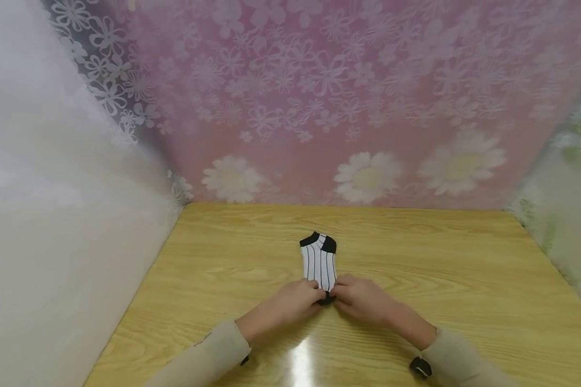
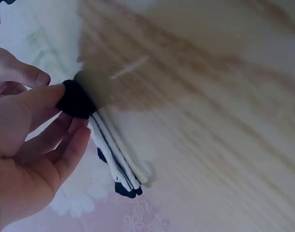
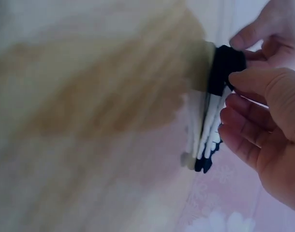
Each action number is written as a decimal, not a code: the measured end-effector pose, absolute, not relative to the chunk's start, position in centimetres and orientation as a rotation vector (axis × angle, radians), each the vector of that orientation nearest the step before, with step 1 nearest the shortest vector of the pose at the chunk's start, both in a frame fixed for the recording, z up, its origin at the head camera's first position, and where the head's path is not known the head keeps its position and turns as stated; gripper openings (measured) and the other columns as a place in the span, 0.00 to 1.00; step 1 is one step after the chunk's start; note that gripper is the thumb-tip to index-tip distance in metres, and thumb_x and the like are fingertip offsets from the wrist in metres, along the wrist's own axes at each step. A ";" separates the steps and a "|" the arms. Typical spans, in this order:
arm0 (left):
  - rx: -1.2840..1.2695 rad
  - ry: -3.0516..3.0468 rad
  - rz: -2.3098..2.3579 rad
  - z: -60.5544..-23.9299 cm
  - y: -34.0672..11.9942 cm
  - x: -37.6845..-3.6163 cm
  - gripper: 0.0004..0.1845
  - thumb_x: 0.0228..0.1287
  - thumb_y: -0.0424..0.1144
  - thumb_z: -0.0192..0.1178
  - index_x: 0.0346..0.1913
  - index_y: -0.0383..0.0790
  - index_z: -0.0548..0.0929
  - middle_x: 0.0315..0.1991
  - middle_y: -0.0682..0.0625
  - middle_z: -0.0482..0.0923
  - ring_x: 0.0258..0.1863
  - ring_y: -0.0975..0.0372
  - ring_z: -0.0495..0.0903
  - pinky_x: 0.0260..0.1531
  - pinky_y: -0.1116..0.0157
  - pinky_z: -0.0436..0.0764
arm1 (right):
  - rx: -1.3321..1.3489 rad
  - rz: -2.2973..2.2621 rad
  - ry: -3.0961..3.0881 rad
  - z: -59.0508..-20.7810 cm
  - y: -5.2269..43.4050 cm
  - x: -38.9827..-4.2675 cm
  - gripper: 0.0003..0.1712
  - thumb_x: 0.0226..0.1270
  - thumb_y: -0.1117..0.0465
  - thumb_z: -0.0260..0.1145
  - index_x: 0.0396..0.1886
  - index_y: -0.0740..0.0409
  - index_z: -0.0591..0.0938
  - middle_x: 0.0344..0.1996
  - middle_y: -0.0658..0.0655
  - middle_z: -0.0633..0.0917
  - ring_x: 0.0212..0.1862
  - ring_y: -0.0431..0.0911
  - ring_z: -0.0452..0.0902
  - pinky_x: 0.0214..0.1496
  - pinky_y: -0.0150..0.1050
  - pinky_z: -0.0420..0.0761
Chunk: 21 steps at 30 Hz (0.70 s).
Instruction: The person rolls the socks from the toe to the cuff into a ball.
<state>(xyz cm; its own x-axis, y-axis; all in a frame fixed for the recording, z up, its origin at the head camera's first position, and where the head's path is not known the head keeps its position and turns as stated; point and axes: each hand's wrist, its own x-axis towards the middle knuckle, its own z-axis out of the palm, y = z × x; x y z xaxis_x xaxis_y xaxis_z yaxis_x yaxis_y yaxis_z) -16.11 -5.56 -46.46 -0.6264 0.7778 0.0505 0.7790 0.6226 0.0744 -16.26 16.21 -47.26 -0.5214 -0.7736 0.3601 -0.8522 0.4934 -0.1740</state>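
A white ankle sock (image 1: 319,263) with thin black stripes lies on the wooden table, its black cuff and heel toward the far side. Several layers of cloth show along its edge in both wrist views. At the near end, my left hand (image 1: 295,302) pinches the left side of the black toe (image 2: 77,100) between thumb and fingers. My right hand (image 1: 368,301) pinches the same toe from the right, also seen in the right wrist view with thumb on the black cloth (image 3: 227,65). The two hands nearly meet there, and the toe is partly hidden by fingers.
The wood-grain table (image 1: 213,242) runs back to a pink wall (image 1: 290,145) with a flower pattern. A pale wall (image 1: 68,215) borders it on the left, another (image 1: 566,215) on the right. A light glare (image 1: 301,363) lies near the front.
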 end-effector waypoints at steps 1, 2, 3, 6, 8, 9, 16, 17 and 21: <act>-1.341 -2.813 -0.116 -46.6 -5.5 -16.0 0.03 0.66 0.41 0.64 0.39 0.48 0.86 0.32 0.56 0.78 0.31 0.65 0.76 0.28 0.70 0.75 | 1.393 0.447 -2.503 -47.4 16.1 -16.1 0.07 0.56 0.66 0.73 0.35 0.53 0.85 0.37 0.50 0.83 0.41 0.44 0.81 0.41 0.38 0.82; -1.329 -2.811 -0.092 -46.6 -5.4 -15.9 0.03 0.66 0.41 0.64 0.38 0.48 0.86 0.32 0.56 0.78 0.31 0.65 0.77 0.27 0.70 0.75 | 1.389 0.412 -2.512 -47.6 16.0 -15.9 0.07 0.56 0.66 0.73 0.34 0.54 0.85 0.36 0.50 0.82 0.40 0.43 0.80 0.40 0.37 0.81; -1.317 -2.811 -0.071 -46.7 -5.2 -15.8 0.03 0.66 0.41 0.64 0.38 0.48 0.86 0.32 0.56 0.79 0.31 0.65 0.78 0.27 0.70 0.76 | 1.382 0.374 -2.524 -47.7 15.9 -15.8 0.06 0.56 0.65 0.73 0.33 0.53 0.84 0.34 0.49 0.81 0.38 0.42 0.78 0.38 0.36 0.80; -1.284 -2.820 0.006 -46.8 -4.8 -15.7 0.03 0.66 0.40 0.63 0.36 0.49 0.87 0.32 0.55 0.79 0.32 0.64 0.78 0.28 0.69 0.77 | 1.349 0.263 -2.553 -47.7 15.4 -15.6 0.05 0.57 0.63 0.74 0.28 0.54 0.83 0.29 0.47 0.77 0.33 0.41 0.74 0.33 0.35 0.77; -1.259 -2.830 0.041 -46.8 -4.7 -15.7 0.04 0.67 0.39 0.63 0.36 0.49 0.87 0.34 0.54 0.79 0.32 0.63 0.77 0.29 0.69 0.78 | 1.325 0.193 -2.563 -47.4 15.0 -15.6 0.07 0.57 0.63 0.73 0.25 0.53 0.82 0.27 0.47 0.74 0.31 0.41 0.71 0.30 0.34 0.76; -1.252 -2.827 0.049 -46.8 -4.6 -15.7 0.05 0.67 0.38 0.62 0.36 0.50 0.87 0.34 0.54 0.79 0.32 0.63 0.77 0.30 0.69 0.78 | 1.312 0.166 -2.567 -47.2 14.8 -15.6 0.07 0.57 0.63 0.73 0.24 0.54 0.82 0.26 0.47 0.73 0.30 0.41 0.70 0.29 0.34 0.75; -1.247 -2.821 -0.118 -46.9 -4.7 -16.2 0.04 0.64 0.39 0.66 0.32 0.49 0.88 0.32 0.55 0.79 0.31 0.64 0.78 0.29 0.69 0.77 | 1.278 0.059 -2.577 -47.3 14.2 -15.8 0.08 0.56 0.61 0.74 0.23 0.53 0.82 0.26 0.48 0.74 0.30 0.41 0.72 0.28 0.33 0.75; -1.253 -2.818 -0.145 -46.8 -4.7 -16.2 0.04 0.63 0.39 0.66 0.31 0.49 0.88 0.31 0.55 0.79 0.31 0.64 0.78 0.29 0.70 0.77 | 1.278 0.058 -2.575 -47.5 14.2 -15.8 0.08 0.56 0.60 0.74 0.23 0.53 0.82 0.26 0.48 0.74 0.30 0.41 0.72 0.27 0.32 0.75; -1.295 -2.771 -0.121 -46.8 -4.6 -16.1 0.05 0.63 0.40 0.67 0.30 0.48 0.87 0.27 0.56 0.80 0.28 0.65 0.79 0.26 0.70 0.77 | 1.274 0.018 -2.562 -48.0 14.3 -15.6 0.08 0.60 0.61 0.72 0.25 0.53 0.81 0.26 0.47 0.73 0.29 0.40 0.72 0.25 0.32 0.74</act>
<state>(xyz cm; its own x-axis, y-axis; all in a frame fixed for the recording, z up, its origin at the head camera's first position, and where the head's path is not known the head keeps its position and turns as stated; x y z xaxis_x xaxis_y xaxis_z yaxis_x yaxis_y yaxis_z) -16.07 -4.58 -46.77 -0.6391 0.7617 0.1066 0.7681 0.6392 0.0375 -15.63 14.27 -48.00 -0.5719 -0.7802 0.2534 -0.7837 0.6109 0.1120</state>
